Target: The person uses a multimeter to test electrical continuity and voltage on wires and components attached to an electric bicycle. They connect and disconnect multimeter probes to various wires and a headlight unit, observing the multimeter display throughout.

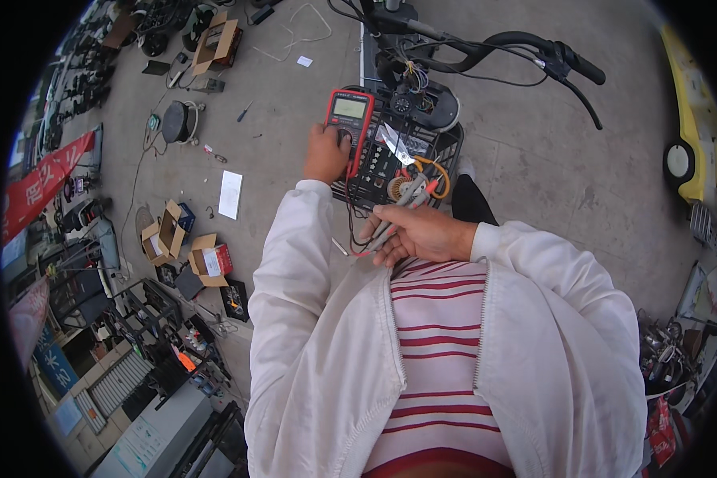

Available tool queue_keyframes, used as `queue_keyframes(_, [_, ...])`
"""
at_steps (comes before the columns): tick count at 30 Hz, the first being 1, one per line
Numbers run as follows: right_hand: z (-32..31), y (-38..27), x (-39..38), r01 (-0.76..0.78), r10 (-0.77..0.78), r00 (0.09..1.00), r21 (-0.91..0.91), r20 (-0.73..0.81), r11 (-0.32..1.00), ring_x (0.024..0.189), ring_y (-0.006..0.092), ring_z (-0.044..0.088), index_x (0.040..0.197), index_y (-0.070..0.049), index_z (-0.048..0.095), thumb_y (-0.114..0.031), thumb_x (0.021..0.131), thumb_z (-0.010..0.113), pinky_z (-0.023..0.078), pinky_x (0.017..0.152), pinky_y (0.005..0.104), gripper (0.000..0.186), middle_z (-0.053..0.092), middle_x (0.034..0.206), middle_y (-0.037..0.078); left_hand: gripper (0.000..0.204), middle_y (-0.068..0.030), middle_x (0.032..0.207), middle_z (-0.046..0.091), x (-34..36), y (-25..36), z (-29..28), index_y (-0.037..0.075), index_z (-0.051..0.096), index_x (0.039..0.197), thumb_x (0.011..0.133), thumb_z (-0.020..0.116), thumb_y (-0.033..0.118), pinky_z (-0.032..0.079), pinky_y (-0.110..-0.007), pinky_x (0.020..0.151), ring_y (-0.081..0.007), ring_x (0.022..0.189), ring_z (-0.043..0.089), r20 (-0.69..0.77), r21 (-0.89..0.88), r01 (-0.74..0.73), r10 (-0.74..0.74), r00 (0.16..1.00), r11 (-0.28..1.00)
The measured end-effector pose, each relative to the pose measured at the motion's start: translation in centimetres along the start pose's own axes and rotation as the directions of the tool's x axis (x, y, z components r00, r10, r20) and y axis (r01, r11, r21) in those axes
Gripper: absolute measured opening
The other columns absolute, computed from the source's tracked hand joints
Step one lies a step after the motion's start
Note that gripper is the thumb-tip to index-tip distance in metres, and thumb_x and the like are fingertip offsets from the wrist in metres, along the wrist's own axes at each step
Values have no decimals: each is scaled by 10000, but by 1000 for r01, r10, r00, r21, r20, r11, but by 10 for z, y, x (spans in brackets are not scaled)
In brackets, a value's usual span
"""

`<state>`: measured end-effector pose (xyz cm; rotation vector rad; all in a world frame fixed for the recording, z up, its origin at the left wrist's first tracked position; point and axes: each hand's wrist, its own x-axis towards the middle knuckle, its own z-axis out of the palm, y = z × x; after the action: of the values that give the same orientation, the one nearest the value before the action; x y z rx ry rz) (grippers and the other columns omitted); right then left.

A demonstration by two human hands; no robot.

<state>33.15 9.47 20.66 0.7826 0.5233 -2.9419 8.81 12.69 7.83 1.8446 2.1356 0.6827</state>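
A red and grey multimeter (350,107) with a lit-looking pale screen rests at the left side of a black wire basket (457,142). My left hand (327,155) grips its lower left side, thumb near the dial. In front of my body, my right hand (422,231) is closed around the multimeter's test leads (410,191), grey with red parts. Their ends stick out past my fingers. Inside the basket, close to that hand, lie scissors (396,143) with orange handles and a copper-coloured coil (398,187).
Beyond the basket stand handlebars (518,40) with exposed cables and wiring. On the concrete floor at left are a screwdriver (245,110), a white sheet (229,194) and opened cardboard boxes (167,231). A yellow vehicle (693,119) stands at far right.
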Motion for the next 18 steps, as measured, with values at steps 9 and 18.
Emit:
queue_keyframes(9, [-1,2,-1,10,-10,1000,-29,1,1000,833,227,643,1088,4,545,-371,1007,358,547,747,331,426,588,1007,122,245,-186,1012,548,8,6,-26,44,575,969,809,646,216,485,-463,769,-385,904,583,267,141,2,-40,963,990])
queue_keyframes(18, [-8,7,-1,40,-40,999,-25,-11,999,822,215,644,1077,2,550,-374,1012,341,548,732,320,436,609,950,136,279,-187,1088,558,11,9,-26,76,579,1053,812,652,195,485,-472,823,-409,976,573,323,234,-43,-36,946,971])
